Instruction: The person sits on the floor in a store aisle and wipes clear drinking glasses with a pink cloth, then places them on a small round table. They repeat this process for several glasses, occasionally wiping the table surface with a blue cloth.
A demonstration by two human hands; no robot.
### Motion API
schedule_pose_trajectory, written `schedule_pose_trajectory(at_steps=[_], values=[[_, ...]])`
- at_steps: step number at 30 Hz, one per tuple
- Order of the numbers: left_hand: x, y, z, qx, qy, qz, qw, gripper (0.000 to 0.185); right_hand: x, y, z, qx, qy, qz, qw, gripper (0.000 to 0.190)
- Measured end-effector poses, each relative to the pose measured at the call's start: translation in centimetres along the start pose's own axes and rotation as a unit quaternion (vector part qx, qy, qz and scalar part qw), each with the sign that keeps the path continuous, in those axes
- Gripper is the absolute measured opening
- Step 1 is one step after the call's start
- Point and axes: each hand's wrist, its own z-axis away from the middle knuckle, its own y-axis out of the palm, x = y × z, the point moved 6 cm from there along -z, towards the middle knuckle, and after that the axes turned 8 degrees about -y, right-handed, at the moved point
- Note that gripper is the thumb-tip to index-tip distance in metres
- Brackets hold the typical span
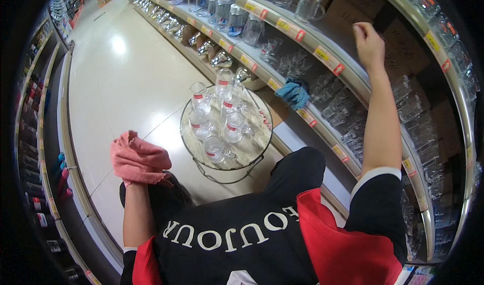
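A pink cloth [140,158] covers my left hand [132,171], whose fingers are hidden beneath it. My right hand [370,44] is raised over the shelf at the upper right, its fingers curled, with no object visible in them. Near it on that shelf stands a clear glass mug [310,7]. Between my knees is a round, wood-patterned table [249,148] with a wire rim. Several clear glass jugs [233,126] with red labels stand on it. A crumpled blue cloth [293,94] hangs over the edge of the lower shelf.
Shelves of glassware with a price-tagged edge [325,58] run along the right side. Lidded glass bottles [223,10] stand farther back. Shiny metallic items [221,58] line the bottom shelf. Another shelving unit [56,133] borders the tiled aisle [113,77] on the left.
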Motion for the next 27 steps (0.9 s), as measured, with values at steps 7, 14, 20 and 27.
schedule_pose_trajectory(at_steps=[7,14,20,27], values=[[0.2,-0.2,0.2,0.061,-0.043,-0.042,0.996,0.014,20.9,8.0,15.7,0.36,-0.093,-0.319,0.872,0.055],[0.7,-0.4,0.9,-0.035,-0.013,0.004,0.999,0.018,25.0,11.9,19.6,0.325,-0.069,-0.19,0.924,0.059],[0.3,-1.2,1.0,-0.002,-0.011,-0.013,1.0,0.018,20.8,5.6,16.1,0.269,0.0,-0.226,0.936,0.044],[-0.2,-1.3,1.0,0.009,-0.019,-0.013,1.0,0.019,3.2,-7.0,3.5,0.056,0.146,-0.171,0.973,0.041]])
